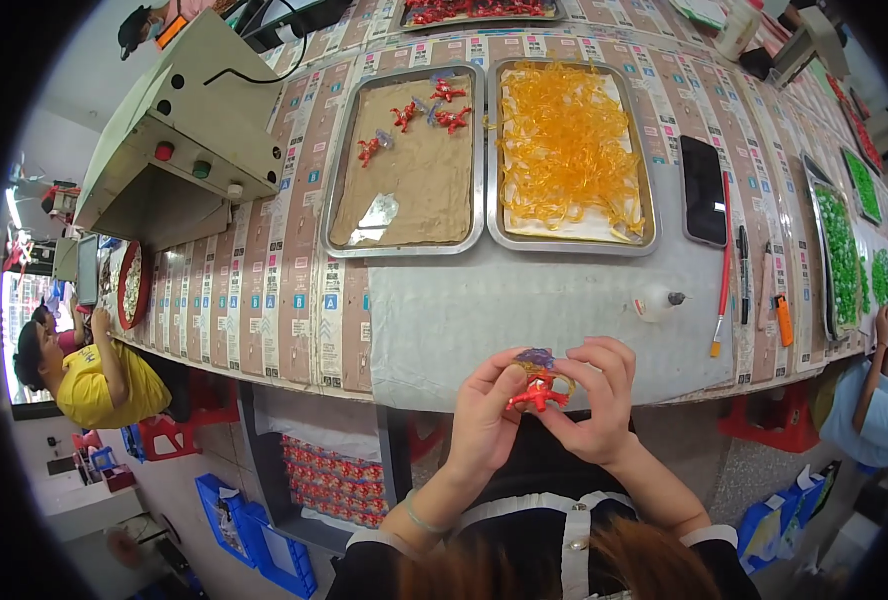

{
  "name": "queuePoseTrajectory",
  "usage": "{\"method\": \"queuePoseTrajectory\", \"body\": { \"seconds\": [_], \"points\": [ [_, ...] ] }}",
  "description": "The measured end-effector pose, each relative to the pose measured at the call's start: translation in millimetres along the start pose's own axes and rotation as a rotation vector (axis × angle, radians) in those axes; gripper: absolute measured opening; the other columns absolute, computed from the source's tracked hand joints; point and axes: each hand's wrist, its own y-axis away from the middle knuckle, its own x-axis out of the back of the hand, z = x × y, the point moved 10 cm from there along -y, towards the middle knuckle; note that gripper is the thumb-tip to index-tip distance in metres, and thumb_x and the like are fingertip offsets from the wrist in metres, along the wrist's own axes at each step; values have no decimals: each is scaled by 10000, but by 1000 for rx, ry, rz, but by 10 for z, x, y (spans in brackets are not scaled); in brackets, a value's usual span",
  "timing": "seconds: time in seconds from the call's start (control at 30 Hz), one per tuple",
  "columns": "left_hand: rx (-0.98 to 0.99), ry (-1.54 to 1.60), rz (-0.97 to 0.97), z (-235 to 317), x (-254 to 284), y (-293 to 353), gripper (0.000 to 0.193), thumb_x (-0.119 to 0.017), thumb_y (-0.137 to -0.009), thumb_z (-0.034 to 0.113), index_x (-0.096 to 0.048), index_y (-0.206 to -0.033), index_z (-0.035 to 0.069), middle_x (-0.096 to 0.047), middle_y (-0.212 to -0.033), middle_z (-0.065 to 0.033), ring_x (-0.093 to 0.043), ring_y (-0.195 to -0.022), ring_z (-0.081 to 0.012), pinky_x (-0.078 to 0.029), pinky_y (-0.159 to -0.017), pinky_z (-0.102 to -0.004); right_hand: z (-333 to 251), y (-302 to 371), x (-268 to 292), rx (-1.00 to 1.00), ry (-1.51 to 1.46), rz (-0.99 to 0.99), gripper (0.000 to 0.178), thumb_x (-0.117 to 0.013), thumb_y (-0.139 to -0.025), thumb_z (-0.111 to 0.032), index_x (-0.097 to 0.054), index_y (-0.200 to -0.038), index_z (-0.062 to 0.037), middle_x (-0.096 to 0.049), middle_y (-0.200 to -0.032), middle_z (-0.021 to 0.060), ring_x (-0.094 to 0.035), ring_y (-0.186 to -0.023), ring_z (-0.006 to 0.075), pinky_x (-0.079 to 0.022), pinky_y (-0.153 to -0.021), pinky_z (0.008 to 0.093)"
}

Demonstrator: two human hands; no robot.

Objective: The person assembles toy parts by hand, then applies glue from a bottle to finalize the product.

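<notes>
I hold one red figure (pixel 537 396) between my two hands, just off the near edge of the surface (pixel 284 310). My left hand (pixel 486 410) pinches it between thumb and fingertips; my right hand (pixel 599 400) is half curled, thumb and fingers closed on its other side. A purplish clear part (pixel 535 357) sits at its top, and some amber shows between my fingers.

Beyond my hands, two metal trays stand side by side. The left tray (pixel 479 160) has a brown lining with four red figures (pixel 369 150) grouped toward its far end, bluish clear parts on them. The right tray (pixel 574 246) is heaped with amber pieces (pixel 564 150) over a white liner. Farther off, another tray (pixel 484 23) is full of red pieces (pixel 464 9).

Well to my right, a tray (pixel 821 250) holds green pieces (pixel 839 255). Below my left hand, to its left, a grey bin (pixel 396 450) carries rows of red pieces (pixel 334 485). A small bottle (pixel 654 303) lies near my right hand, just beyond it.
</notes>
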Motion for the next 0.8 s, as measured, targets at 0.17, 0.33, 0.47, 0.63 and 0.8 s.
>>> {"method": "queuePoseTrajectory", "body": {
  "seconds": [0.17,0.33,0.47,0.63,0.8],
  "points": [
    [-5,10,-10,-12,16,25,212,-495,-826,74,-493,-1011,-30,-564,-946,-109,-561,-840,-145,-466,-740,-257,14,15,-23,-12,18,10,386,-683,-482,-70,-562,-849,-76,-486,-872,66,-437,-864,269,-378,-735,349],
    [6,-31,-29,-28,3,18,206,-495,-823,60,-495,-1007,-32,-564,-950,-107,-557,-845,-141,-459,-751,-253,7,8,-2,1,1,20,341,-677,-479,-67,-566,-801,-75,-488,-840,58,-444,-829,257,-373,-699,343],
    [5,-46,-41,-25,-38,28,209,-493,-822,53,-493,-1012,-36,-564,-958,-110,-554,-854,-140,-452,-766,-253,-23,19,40,36,16,53,323,-674,-491,-88,-571,-797,-76,-491,-837,52,-447,-818,250,-371,-686,346],
    [-22,-102,-140,13,-137,88,304,-545,-804,145,-472,-1031,-43,-516,-1062,-180,-540,-924,-203,-447,-808,-332,-174,81,120,162,70,103,303,-663,-543,-170,-578,-822,-88,-498,-849,34,-445,-823,229,-365,-665,353],
    [-28,-53,-225,39,-225,128,246,-484,-809,21,-471,-1043,-51,-523,-1065,-160,-527,-941,-174,-433,-829,-293,-237,133,139,218,108,114,270,-654,-588,-204,-558,-818,-101,-482,-869,25,-426,-842,220,-363,-659,358]
  ]
}}
